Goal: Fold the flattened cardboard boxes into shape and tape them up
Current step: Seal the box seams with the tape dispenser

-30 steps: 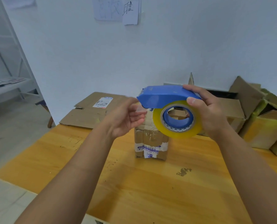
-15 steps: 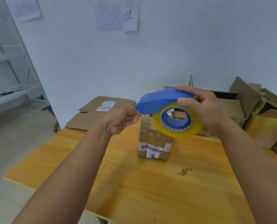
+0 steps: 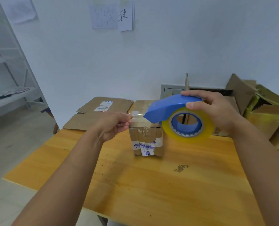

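On the left, flat cardboard lies at the far edge of the wooden surface, waiting to be folded. The left hand now pinches the loose end of the clear tape. A moment ago its fingers were only reaching for the tape; now a short strip is pulled out and stretched tight. In the middle, the small folded box stands upright on the surface, just behind and under the strip. To the right, the right hand grips the blue tape dispenser with its yellow roll, held above the box. So the tape looks ready to go on the box top.
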